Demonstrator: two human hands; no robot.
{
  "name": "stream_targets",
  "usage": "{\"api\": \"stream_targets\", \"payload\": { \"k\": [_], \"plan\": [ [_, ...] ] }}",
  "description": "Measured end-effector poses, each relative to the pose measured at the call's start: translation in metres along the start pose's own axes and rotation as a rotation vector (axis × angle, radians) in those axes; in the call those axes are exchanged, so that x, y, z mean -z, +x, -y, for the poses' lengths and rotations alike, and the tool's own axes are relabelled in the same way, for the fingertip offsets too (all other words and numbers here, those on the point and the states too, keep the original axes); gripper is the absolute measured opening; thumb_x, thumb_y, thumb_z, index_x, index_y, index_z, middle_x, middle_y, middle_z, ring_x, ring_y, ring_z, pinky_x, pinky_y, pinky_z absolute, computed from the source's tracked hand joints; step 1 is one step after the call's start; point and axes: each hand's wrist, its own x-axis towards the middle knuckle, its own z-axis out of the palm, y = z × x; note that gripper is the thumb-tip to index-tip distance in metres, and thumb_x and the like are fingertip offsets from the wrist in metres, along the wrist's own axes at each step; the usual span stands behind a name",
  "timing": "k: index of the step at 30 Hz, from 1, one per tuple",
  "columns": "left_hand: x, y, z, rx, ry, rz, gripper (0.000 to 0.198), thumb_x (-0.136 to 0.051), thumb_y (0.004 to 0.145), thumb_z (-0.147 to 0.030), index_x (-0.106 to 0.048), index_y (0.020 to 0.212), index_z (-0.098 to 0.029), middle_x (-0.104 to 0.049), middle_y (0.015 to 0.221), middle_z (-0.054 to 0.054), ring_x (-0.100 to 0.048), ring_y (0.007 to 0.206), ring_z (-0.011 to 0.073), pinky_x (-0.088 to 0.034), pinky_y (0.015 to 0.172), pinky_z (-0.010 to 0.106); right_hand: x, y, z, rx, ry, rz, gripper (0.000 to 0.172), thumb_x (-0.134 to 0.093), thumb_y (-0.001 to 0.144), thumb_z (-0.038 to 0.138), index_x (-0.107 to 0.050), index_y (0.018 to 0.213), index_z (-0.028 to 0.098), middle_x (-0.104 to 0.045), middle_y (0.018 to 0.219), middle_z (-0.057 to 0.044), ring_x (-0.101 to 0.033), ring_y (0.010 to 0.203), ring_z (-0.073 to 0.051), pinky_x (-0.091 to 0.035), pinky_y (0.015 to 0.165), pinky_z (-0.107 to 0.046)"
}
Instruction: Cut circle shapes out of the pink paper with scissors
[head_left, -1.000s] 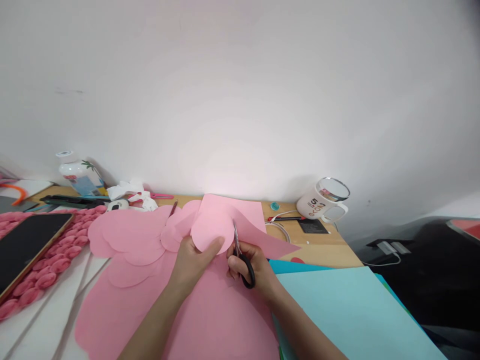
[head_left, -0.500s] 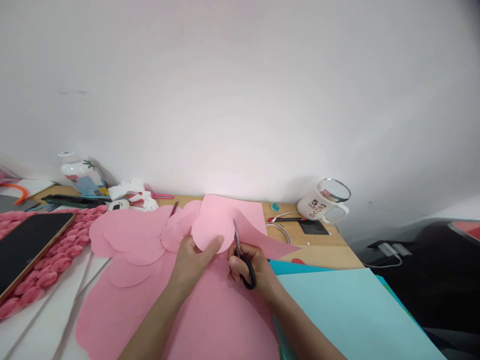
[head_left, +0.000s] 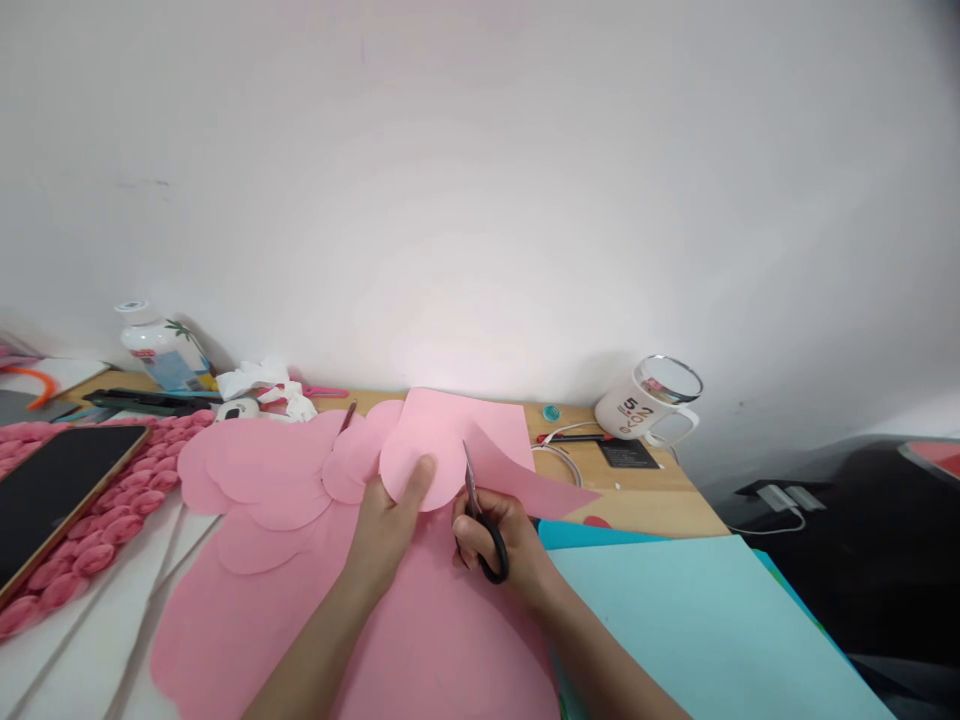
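My left hand (head_left: pixel 390 520) pinches a rounded piece of pink paper (head_left: pixel 420 450), thumb on top and fingers underneath. My right hand (head_left: pixel 499 535) is closed round the black handles of a pair of scissors (head_left: pixel 471 480). Their blades lie at the right edge of the rounded piece, where a pink paper offcut (head_left: pixel 517 475) curls away to the right. Several pink cut-out shapes (head_left: pixel 274 470) overlap to the left of my hands. Below my wrists spreads a larger pink sheet (head_left: pixel 442 630).
A white mug (head_left: pixel 637 405) stands at the back right near a cable and a pen. Light blue paper sheets (head_left: pixel 705 610) lie on the right. On the left are a phone (head_left: pixel 64 490) on a pink woven mat, a bottle (head_left: pixel 165 350) and crumpled tissue (head_left: pixel 262 385).
The rounded pink piece has shifted slightly left and down, and my left thumb has moved a little. My right hand and the scissors have moved slightly left.
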Motion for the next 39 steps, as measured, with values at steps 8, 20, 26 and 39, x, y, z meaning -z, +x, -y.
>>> {"api": "stream_targets", "payload": {
  "k": [8, 20, 26, 39],
  "plan": [
    [-0.001, -0.002, -0.004, 0.011, 0.070, 0.029, 0.030, -0.065, 0.062, -0.033, -0.063, 0.085, -0.014, -0.071, 0.087, 0.009, -0.065, 0.084, 0.0245, -0.052, 0.068, 0.031, 0.003, 0.001, 0.002, 0.005, -0.050, -0.022, 0.020, -0.067, 0.065, 0.030, -0.052, 0.061, 0.016, -0.044, 0.047, 0.006, -0.037, 0.044, -0.008, -0.029, 0.044, -0.020],
    [-0.001, -0.002, -0.007, -0.038, 0.028, 0.048, 0.026, -0.067, 0.059, -0.028, -0.063, 0.081, -0.015, -0.071, 0.077, 0.006, -0.066, 0.075, 0.0235, -0.053, 0.064, 0.031, 0.008, 0.003, 0.006, 0.076, -0.028, -0.002, 0.029, -0.072, 0.062, 0.037, -0.052, 0.067, 0.017, -0.036, 0.058, 0.005, -0.029, 0.052, -0.008, -0.027, 0.048, -0.021],
    [-0.002, -0.003, -0.008, -0.042, 0.056, 0.024, 0.027, -0.067, 0.058, -0.028, -0.064, 0.080, -0.014, -0.071, 0.076, 0.006, -0.066, 0.074, 0.0235, -0.053, 0.061, 0.030, 0.009, 0.003, 0.005, 0.086, -0.033, 0.030, 0.030, -0.073, 0.062, 0.036, -0.050, 0.066, 0.016, -0.035, 0.059, 0.005, -0.029, 0.053, -0.008, -0.025, 0.048, -0.020],
    [0.004, 0.000, -0.007, -0.006, 0.103, 0.102, 0.029, -0.068, 0.059, -0.030, -0.066, 0.082, -0.013, -0.072, 0.080, 0.007, -0.066, 0.077, 0.0233, -0.052, 0.063, 0.028, 0.009, 0.003, 0.006, 0.091, -0.058, 0.027, 0.030, -0.073, 0.061, 0.035, -0.048, 0.064, 0.017, -0.034, 0.055, 0.007, -0.027, 0.050, -0.007, -0.022, 0.045, -0.020]
  ]
}}
